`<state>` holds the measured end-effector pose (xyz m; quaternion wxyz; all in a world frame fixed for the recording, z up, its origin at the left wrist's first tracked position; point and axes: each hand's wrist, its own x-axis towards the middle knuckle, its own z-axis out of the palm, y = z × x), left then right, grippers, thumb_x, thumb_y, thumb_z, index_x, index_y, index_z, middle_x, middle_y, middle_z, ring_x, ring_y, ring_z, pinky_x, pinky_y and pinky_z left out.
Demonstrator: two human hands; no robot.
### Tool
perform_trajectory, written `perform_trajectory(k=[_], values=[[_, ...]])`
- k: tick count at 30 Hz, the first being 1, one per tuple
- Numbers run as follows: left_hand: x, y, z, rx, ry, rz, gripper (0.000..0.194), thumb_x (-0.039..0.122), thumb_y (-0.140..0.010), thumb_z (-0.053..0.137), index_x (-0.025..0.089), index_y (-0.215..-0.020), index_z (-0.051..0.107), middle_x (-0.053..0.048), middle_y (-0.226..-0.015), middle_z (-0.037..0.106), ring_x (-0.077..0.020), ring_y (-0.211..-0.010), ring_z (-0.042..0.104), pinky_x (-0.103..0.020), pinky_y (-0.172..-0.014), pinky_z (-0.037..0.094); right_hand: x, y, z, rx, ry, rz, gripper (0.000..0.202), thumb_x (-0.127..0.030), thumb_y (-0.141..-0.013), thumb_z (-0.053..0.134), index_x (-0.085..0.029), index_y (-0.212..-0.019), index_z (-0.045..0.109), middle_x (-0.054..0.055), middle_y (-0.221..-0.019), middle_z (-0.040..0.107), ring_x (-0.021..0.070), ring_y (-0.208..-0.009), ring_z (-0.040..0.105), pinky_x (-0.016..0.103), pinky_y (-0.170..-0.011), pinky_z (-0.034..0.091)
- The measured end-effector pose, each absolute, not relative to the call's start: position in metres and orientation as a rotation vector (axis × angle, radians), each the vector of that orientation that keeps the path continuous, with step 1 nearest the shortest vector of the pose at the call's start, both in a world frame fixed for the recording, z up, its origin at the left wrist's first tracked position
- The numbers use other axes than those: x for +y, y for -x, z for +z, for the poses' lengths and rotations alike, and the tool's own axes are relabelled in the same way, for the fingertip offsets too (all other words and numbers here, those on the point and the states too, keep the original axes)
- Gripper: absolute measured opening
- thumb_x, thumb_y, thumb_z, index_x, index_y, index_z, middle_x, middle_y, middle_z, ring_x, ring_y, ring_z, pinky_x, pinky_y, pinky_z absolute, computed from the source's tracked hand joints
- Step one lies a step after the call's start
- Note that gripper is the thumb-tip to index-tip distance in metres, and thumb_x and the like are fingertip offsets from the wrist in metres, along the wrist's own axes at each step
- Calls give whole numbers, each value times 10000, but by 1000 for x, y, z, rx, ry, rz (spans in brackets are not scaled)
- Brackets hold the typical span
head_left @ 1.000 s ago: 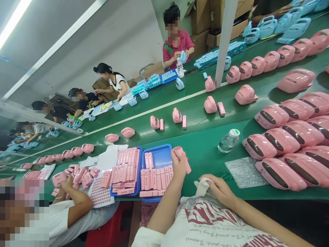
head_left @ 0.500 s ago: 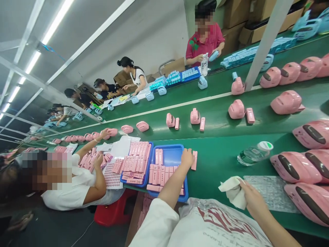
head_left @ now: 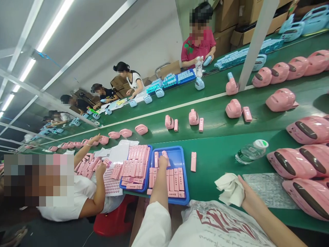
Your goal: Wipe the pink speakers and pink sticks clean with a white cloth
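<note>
My left hand (head_left: 162, 162) reaches into a blue tray (head_left: 185, 178), its fingers closed at a slightly tilted pink oblong plastic piece (head_left: 166, 156). Several similar pink pieces lie in rows in that tray, some with a line of small dark dots. To the tray's right, a single pink piece (head_left: 193, 162) lies on the green bench. My right hand (head_left: 248, 195) grips a crumpled white cloth (head_left: 230, 189) above the bench, close to a sheet of bubble wrap (head_left: 267, 190).
A water bottle (head_left: 252, 151) lies on its side near several large pink housings (head_left: 293, 163). Pink housings ride on the green belt (head_left: 216, 123). At left, a co-worker in a white shirt (head_left: 69, 195) sits by a second blue tray (head_left: 120, 183) heaped with pink pieces.
My left hand has moved left from the lone pink piece on the bench into the blue tray. My right hand still holds the cloth. The view has shifted slightly.
</note>
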<state>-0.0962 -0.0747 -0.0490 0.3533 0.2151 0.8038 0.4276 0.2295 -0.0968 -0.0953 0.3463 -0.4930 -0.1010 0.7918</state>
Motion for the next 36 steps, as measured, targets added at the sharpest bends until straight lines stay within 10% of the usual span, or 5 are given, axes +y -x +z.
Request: perform_trajectory(k=[8,15,21,29,36], values=[[-101,50,-7,1581,-667,1173,360,504,-745,547,166,-869,531,2,-644,564,-103,-497,515,-223,-474,402,-87,-232,-59,-229,1283,1960,304,-344,-531,793,-191,-722,612,4,-603,621,174,-524,583,249,-426,480],[-131,-16,46,849,-746,1089,366,478,-727,621,174,-901,516,-26,-704,609,-108,-392,549,-179,-322,347,-68,-210,0,-586,1056,1719,486,-532,-609,721,-210,-962,638,68,-915,696,241,-852,649,309,-663,545],[-138,-35,50,774,-747,1015,337,441,-794,572,168,-988,533,-59,-780,641,-89,-405,541,-177,-348,375,-77,-203,40,-1163,803,1484,370,-481,-840,512,-226,-1077,636,73,-1133,639,232,-1055,586,363,-883,492],[-144,-34,43,1089,-855,903,430,473,-757,598,212,-1099,579,-54,-868,613,-94,-478,546,-192,-395,357,-83,-217,30,-1398,872,1458,390,-468,-870,455,-232,-1137,614,55,-1096,655,181,-806,649,268,-658,528],[-140,-28,-27,2043,-1597,-91,249,239,-826,499,183,-1031,629,-157,-942,646,-285,-833,634,-374,-718,465,-86,-249,-22,-1657,1222,1320,389,-449,-847,453,-213,-1105,621,57,-996,687,187,-689,640,298,-624,509]])
